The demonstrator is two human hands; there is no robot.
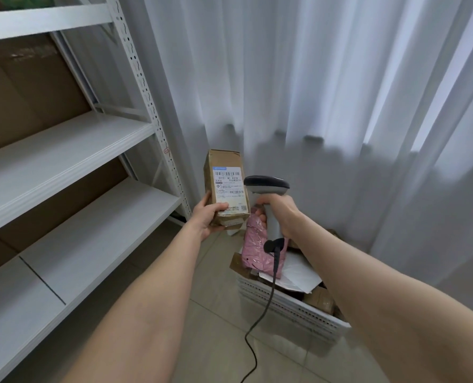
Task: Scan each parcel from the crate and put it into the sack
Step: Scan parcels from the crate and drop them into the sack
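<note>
My left hand (207,215) grips the lower end of a tall brown cardboard parcel (225,175), held upright with its white shipping label and barcodes facing me. Just to its right, my right hand (281,214) grips the handle of a grey handheld scanner (268,186), whose dark head sits level with the label. A black cable (260,319) hangs from the handle to the floor. Below stands a white perforated crate (285,302) holding a pink plastic mailer (254,244), a white envelope and brown boxes. No sack is in view.
A white metal shelf rack (72,150) with brown cardboard behind it fills the left side. White curtains (312,92) hang behind the crate. The floor is pale tile (218,313).
</note>
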